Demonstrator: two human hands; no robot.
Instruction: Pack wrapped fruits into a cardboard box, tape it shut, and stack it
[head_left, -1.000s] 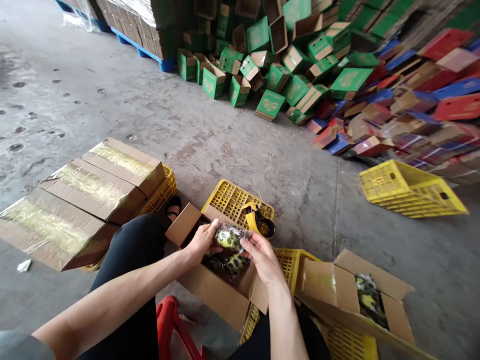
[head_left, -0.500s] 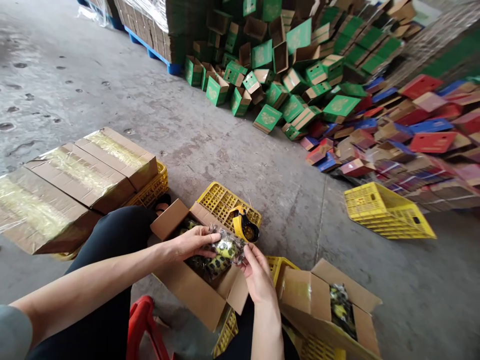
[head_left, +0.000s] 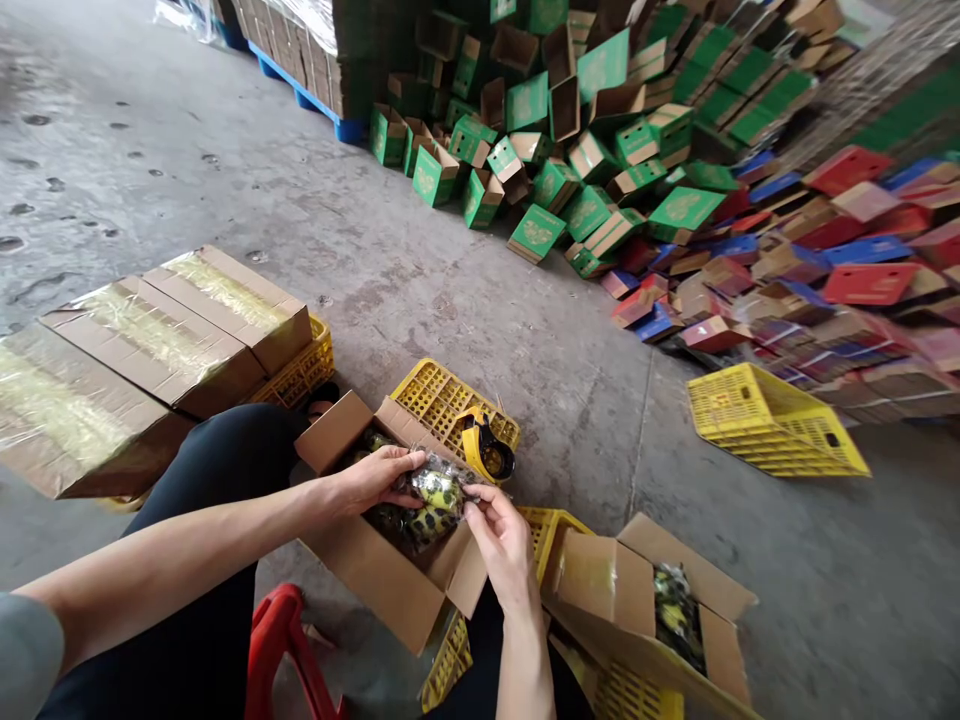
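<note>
A clear plastic packet with yellow-green, dark-spotted contents (head_left: pixel 438 490) is held up between my two hands. My left hand (head_left: pixel 381 478) pinches its left end, and my right hand (head_left: pixel 496 525) grips the right end with closed fingers. Beneath them stands an open cardboard box (head_left: pixel 375 575), its flaps spread, with similar packets inside. A black and yellow tape dispenser (head_left: pixel 487 448) lies on an upturned yellow crate (head_left: pixel 431 395) just beyond the box.
Taped cartons (head_left: pixel 161 345) sit on yellow crates at left. Another open box (head_left: pixel 600 580) with packets stands at right. A red stool (head_left: pixel 279 640) is below. Farther off are a yellow crate (head_left: pixel 772 425), green boxes (head_left: pixel 536 232) and red and blue boxes (head_left: pixel 870 283).
Both hands and the packet have shifted slightly left in view. My right fingers have moved along the packet's right end. The camera view has shifted a little.
</note>
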